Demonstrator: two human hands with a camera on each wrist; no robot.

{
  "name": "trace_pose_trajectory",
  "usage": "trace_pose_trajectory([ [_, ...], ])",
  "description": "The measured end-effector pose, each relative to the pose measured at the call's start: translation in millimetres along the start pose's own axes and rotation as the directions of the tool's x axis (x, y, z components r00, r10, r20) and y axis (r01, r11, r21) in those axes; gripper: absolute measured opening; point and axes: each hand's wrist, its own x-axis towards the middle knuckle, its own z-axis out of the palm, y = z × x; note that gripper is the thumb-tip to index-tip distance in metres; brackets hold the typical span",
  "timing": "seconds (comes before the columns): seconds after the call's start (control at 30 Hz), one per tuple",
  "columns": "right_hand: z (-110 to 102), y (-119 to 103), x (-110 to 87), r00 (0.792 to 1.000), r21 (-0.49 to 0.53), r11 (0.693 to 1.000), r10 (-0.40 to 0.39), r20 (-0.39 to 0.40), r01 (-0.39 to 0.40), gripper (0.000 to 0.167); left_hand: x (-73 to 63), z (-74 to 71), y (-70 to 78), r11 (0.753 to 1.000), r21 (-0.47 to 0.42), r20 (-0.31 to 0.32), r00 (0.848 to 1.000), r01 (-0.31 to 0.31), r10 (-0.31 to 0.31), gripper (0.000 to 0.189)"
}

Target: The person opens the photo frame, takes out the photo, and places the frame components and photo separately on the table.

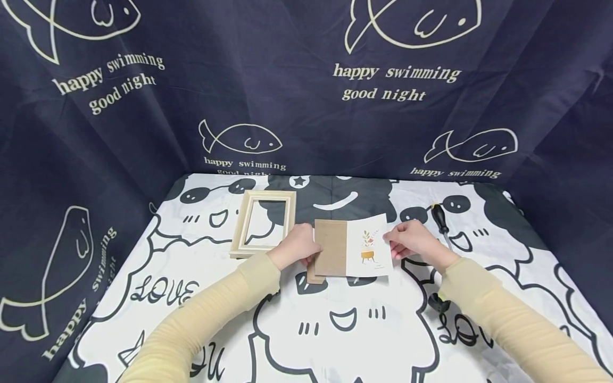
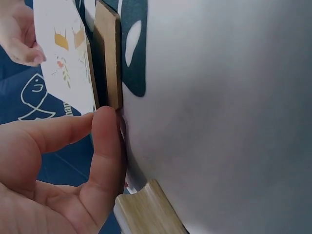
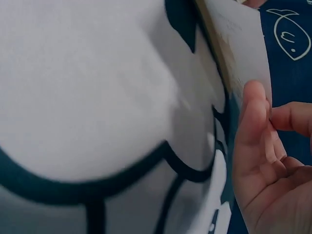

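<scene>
My left hand (image 1: 299, 244) pinches the left edge of a thin brown panel (image 1: 330, 249). To its right is a white picture sheet (image 1: 356, 260), printed with a plant in an orange pot. My right hand (image 1: 413, 242) pinches that sheet's right edge between thumb and finger, also seen in the right wrist view. Whether panel and sheet are joined cannot be told. Under the panel, a thicker brown board (image 2: 112, 53) appears in the left wrist view, its corner by my left fingertips. A pale wooden picture frame (image 1: 238, 229) lies left of the panel, beside my left hand.
A screwdriver (image 1: 439, 218) with a black and yellow handle lies beyond my right hand. Near my right sleeve is a small black object (image 1: 438, 303), partly hidden. The cartoon-printed cloth (image 1: 378, 340) covers the table, and dark blue curtains (image 1: 306, 106) surround it.
</scene>
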Motion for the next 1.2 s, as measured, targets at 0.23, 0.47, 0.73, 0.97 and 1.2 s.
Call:
trace_pose_trajectory([
  [0.23, -12, -11, -4.5, 1.000, -0.042, 0.999, -0.004, 0.007, 0.004, 0.019, 2.2, 0.6, 0.1, 1.000, 0.022, 0.007, 1.000, -0.006, 0.006, 0.022],
  [0.47, -19, -22, -12.7, 1.000, -0.079, 0.997, -0.023, 0.015, 0.024, 0.019, 2.1, 0.2, 2.9, 0.998, 0.063, 0.019, 1.000, 0.011, -0.012, 0.024],
  [0.73, -24, -36, -18.5, 0.999, -0.140, 0.990, -0.034, -0.010, 0.033, 0.020, 3.6, -5.0, 3.8, 0.993, 0.116, 0.048, 0.999, 0.006, -0.011, 0.025],
  [0.97, -23, -48, -17.9, 0.998, -0.162, 0.985, -0.057, -0.002, 0.056, 0.020, 5.5, -16.4, 13.2, 0.980, 0.191, -0.057, 0.996, -0.060, 0.072, 0.049],
  [1.2, -17, -59, -9.7, 0.995, -0.163, 0.981, -0.103, -0.004, 0.101, 0.020, 13.2, -20.5, 18.7, 0.990, -0.132, 0.023, 0.999, -0.038, 0.042, 0.056],
])
